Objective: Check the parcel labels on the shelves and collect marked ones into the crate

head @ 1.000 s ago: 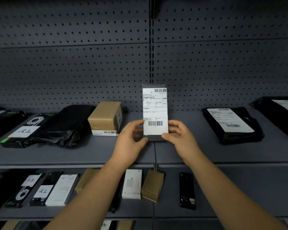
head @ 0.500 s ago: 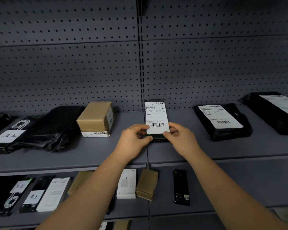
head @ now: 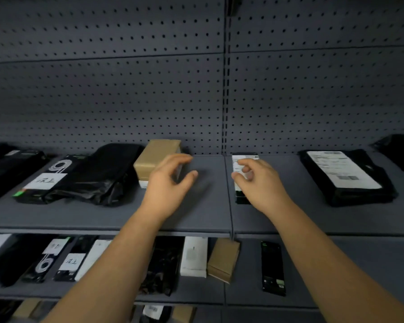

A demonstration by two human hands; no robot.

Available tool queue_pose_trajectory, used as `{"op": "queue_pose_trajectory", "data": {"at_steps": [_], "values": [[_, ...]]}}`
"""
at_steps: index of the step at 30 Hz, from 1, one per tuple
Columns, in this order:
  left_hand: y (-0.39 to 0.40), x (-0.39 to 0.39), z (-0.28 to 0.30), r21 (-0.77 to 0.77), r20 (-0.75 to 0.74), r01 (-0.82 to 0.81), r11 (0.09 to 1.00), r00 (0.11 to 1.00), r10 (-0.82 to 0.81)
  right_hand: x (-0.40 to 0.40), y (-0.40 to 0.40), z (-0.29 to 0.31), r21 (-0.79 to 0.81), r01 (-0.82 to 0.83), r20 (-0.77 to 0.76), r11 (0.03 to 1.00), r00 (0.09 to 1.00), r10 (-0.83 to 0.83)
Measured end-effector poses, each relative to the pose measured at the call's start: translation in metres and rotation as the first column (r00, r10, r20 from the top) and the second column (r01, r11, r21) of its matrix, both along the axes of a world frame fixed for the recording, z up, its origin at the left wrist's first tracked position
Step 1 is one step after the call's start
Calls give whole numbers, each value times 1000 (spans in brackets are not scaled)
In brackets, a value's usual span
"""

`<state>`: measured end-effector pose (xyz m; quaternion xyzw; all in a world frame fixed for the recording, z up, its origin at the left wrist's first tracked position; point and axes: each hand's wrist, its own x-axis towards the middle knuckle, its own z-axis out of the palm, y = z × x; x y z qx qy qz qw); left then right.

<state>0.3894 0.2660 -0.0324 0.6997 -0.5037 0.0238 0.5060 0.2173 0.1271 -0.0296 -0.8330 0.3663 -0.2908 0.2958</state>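
Observation:
A narrow black parcel with a white barcode label (head: 239, 167) lies flat on the upper grey shelf (head: 208, 213), just right of the upright post. My right hand (head: 259, 183) hovers over its near end with fingers spread, holding nothing. My left hand (head: 170, 180) is open above bare shelf, beside a brown cardboard box (head: 153, 157). No crate is in view.
Black bagged parcels (head: 103, 176) and a cable box with a handwritten tag (head: 46, 180) lie at left. A large black labelled parcel (head: 345, 176) lies at right. The lower shelf (head: 359, 271) carries white, brown and black small boxes. Perforated back panels rise behind.
The labelled parcel was held upright in both hands, then laid flat on the shelf. Both hands have now let go; the left hand has moved left toward the brown box.

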Motion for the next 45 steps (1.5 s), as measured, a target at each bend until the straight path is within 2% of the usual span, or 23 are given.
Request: {"op": "queue_pose_trajectory", "data": {"at_steps": [2,4,8,11,13,17,20,24,26,28,30,31,35,38,40,42,45], "values": [[17,23,5,-81,33,-120,989,992,123,27,14,4,-25,-86,-12,996,996,86],[30,42,4,-99,71,-218,971,972,225,55,29,4,-42,-162,-17,986,987,161],[39,65,0,83,56,-291,953,956,287,105,51,7,-50,-235,7,971,972,236],[37,72,0,223,-36,-259,940,961,273,133,55,14,25,-197,40,980,980,196],[35,74,2,275,-77,-223,935,965,252,145,55,19,49,-162,-3,986,987,163],[31,80,5,184,-51,-197,963,976,210,148,50,19,98,-107,-89,989,989,116],[29,82,9,107,-4,-121,987,993,122,134,41,10,220,-81,-36,972,995,91],[24,80,9,135,57,23,991,998,-31,116,31,8,208,6,-67,978,998,8],[20,82,1,142,7,25,990,1000,-26,114,29,13,249,5,19,969,1000,-10],[19,83,-7,167,-145,8,986,989,17,117,31,17,272,-10,85,962,996,-14],[19,80,-12,234,-294,21,972,954,50,122,33,15,253,-9,62,967,998,-7],[19,79,-15,260,-324,28,965,944,59,125,35,12,271,-14,58,962,998,-2],[18,69,-13,198,-269,-31,980,959,85,125,37,9,415,-51,168,908,985,-22],[17,68,-2,137,-149,-44,990,987,65,115,34,4,586,-103,234,804,971,-47],[14,67,0,137,-87,-6,991,996,18,107,29,-2,503,-23,140,864,989,-55],[11,66,-3,171,-117,9,985,993,11,99,27,-2,456,29,117,889,989,-93],[7,62,-6,175,-286,37,984,958,15,89,30,3,496,-48,177,867,983,-47]]}}
